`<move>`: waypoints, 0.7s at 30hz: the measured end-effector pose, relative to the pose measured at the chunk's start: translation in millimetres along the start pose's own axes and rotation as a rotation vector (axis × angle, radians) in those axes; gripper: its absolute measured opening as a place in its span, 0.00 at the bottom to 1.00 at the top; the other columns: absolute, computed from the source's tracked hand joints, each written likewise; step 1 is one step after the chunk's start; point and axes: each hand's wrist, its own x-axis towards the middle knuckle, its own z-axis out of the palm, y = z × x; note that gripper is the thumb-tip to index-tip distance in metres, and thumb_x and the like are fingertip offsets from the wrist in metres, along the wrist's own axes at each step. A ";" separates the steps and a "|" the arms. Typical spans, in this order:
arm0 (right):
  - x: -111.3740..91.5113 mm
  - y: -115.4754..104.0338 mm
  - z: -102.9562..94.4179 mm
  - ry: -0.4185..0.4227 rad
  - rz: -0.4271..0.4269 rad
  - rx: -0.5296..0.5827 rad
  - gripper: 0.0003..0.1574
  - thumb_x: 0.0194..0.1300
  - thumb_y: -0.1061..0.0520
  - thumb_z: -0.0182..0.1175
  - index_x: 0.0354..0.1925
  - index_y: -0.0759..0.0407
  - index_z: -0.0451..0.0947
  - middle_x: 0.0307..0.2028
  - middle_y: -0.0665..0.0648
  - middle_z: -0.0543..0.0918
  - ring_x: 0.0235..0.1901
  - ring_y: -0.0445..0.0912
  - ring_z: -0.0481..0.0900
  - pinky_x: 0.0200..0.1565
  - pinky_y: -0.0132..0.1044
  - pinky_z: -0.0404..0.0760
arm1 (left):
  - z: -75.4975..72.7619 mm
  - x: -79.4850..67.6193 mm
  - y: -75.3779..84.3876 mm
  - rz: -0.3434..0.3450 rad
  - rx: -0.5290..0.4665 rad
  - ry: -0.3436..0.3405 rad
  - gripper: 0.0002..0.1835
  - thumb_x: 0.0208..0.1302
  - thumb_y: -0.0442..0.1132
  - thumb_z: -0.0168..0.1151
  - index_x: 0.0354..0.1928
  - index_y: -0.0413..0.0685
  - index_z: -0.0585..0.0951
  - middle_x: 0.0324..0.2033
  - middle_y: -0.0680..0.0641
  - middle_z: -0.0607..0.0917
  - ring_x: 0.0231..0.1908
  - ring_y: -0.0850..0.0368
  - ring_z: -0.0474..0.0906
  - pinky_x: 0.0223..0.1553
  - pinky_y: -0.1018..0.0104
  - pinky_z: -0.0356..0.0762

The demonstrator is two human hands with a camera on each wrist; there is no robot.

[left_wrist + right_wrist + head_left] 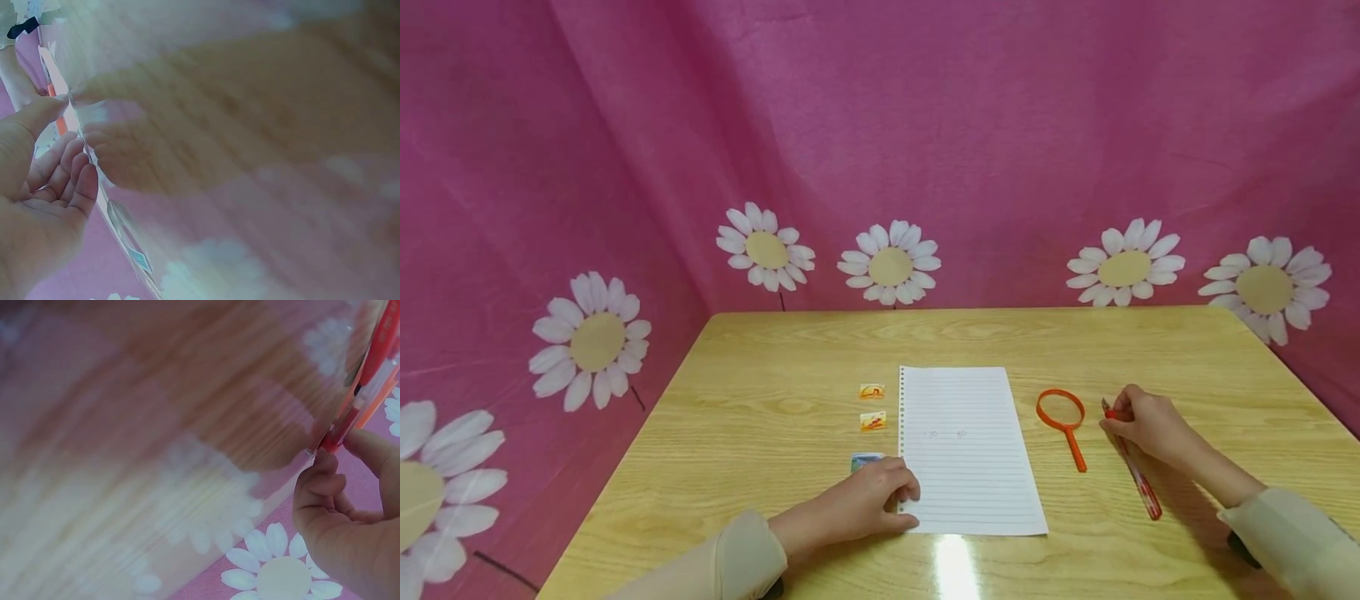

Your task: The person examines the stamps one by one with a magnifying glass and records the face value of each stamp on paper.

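Note:
A red pen [1135, 475] lies slanted on the table at the right. My right hand [1153, 425] pinches it near its tip end; in the right wrist view, thumb and fingers meet at the pen [378, 347]. At the lower left edge of a lined white sheet of paper [970, 492] rests my left hand [868, 500], its fingers loosely bent and holding nothing. Faint handwritten figures show around the middle of the sheet. A small blue card [865, 459] is partly hidden behind the left hand. Between the paper and the pen lies an orange-red magnifying glass [1075, 450].
Two small yellow-and-white cards [872, 422] lie in a column left of the paper, above the blue one. Behind the wooden table [760, 400] hangs a pink curtain [970, 125] with white daisies. Light glares near the table's front.

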 end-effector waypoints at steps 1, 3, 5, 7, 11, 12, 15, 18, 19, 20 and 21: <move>0.0 -0.7 -0.6 -0.005 0.007 0.010 0.19 0.56 0.60 0.69 0.32 0.68 0.67 0.24 0.59 0.77 0.24 0.45 0.72 0.25 0.33 0.69 | -0.1 -0.1 0.1 0.001 0.003 0.001 0.10 0.60 0.45 0.70 0.39 0.51 0.81 0.34 0.58 0.78 0.36 0.72 0.68 0.41 0.81 0.70; 0.0 -1.9 -1.6 -0.017 0.023 0.031 0.20 0.57 0.62 0.68 0.34 0.70 0.65 0.24 0.61 0.79 0.24 0.46 0.74 0.25 0.34 0.70 | -0.4 -0.2 0.5 0.003 0.008 0.003 0.10 0.59 0.45 0.70 0.39 0.51 0.81 0.34 0.58 0.77 0.36 0.71 0.67 0.41 0.81 0.70; -0.1 -2.9 -2.6 -0.028 0.036 0.055 0.21 0.58 0.63 0.66 0.36 0.71 0.63 0.24 0.63 0.80 0.24 0.47 0.75 0.25 0.36 0.70 | -0.5 -0.2 0.7 0.001 0.009 0.002 0.10 0.59 0.45 0.70 0.39 0.51 0.81 0.33 0.58 0.77 0.36 0.71 0.67 0.41 0.81 0.69; -0.9 -3.2 -3.1 -0.034 0.032 0.073 0.21 0.59 0.64 0.65 0.38 0.71 0.61 0.24 0.63 0.80 0.22 0.47 0.76 0.23 0.35 0.70 | -0.7 0.0 1.0 -0.002 0.010 0.000 0.10 0.59 0.45 0.70 0.39 0.51 0.81 0.33 0.58 0.77 0.36 0.71 0.67 0.41 0.81 0.69; -2.5 -2.1 -2.5 -0.006 -0.057 0.056 0.20 0.60 0.67 0.63 0.41 0.67 0.60 0.18 0.56 0.78 0.16 0.39 0.70 0.19 0.31 0.67 | -0.7 0.4 1.2 -0.002 0.010 -0.001 0.10 0.59 0.45 0.70 0.39 0.51 0.81 0.33 0.58 0.76 0.36 0.71 0.67 0.41 0.81 0.69; -2.9 -1.7 -1.9 0.009 -0.088 0.046 0.20 0.60 0.67 0.63 0.42 0.65 0.61 0.16 0.53 0.76 0.15 0.36 0.66 0.18 0.30 0.65 | -0.6 0.3 1.1 0.000 0.009 -0.001 0.10 0.59 0.45 0.70 0.39 0.51 0.81 0.33 0.58 0.76 0.36 0.71 0.67 0.41 0.81 0.69; -3.0 -0.9 -0.4 0.067 -0.172 0.005 0.16 0.60 0.68 0.64 0.40 0.61 0.66 0.12 0.46 0.70 0.12 0.31 0.59 0.17 0.28 0.61 | -0.6 -0.1 0.8 0.004 0.004 0.002 0.10 0.59 0.45 0.70 0.39 0.51 0.81 0.33 0.58 0.77 0.36 0.71 0.67 0.41 0.81 0.69; -4.2 -0.9 0.4 0.112 -0.207 -0.033 0.12 0.59 0.68 0.64 0.37 0.58 0.72 0.13 0.45 0.70 0.14 0.30 0.57 0.18 0.28 0.60 | -0.3 -0.2 1.3 0.003 0.004 0.004 0.10 0.60 0.45 0.70 0.39 0.51 0.81 0.33 0.57 0.77 0.36 0.71 0.67 0.41 0.81 0.69; -4.5 -0.8 0.3 0.118 -0.212 -0.039 0.10 0.59 0.69 0.64 0.36 0.58 0.74 0.14 0.46 0.73 0.14 0.30 0.57 0.19 0.28 0.60 | -0.2 -0.1 1.4 0.002 0.006 0.003 0.10 0.60 0.45 0.70 0.39 0.51 0.81 0.33 0.57 0.77 0.36 0.71 0.68 0.41 0.81 0.70; -4.8 -0.6 0.1 0.124 -0.217 -0.046 0.09 0.59 0.69 0.64 0.35 0.58 0.76 0.16 0.47 0.75 0.16 0.31 0.57 0.20 0.28 0.61 | -0.1 0.1 1.5 0.000 0.007 0.003 0.10 0.60 0.45 0.70 0.39 0.51 0.81 0.33 0.57 0.77 0.36 0.71 0.68 0.41 0.81 0.70; -5.4 -0.4 -0.3 0.120 -0.215 -0.048 0.08 0.59 0.69 0.64 0.35 0.58 0.77 0.18 0.49 0.78 0.17 0.31 0.58 0.21 0.29 0.61 | 0.0 0.2 1.6 -0.002 0.008 0.002 0.10 0.60 0.45 0.70 0.39 0.51 0.81 0.33 0.57 0.77 0.36 0.71 0.68 0.41 0.81 0.70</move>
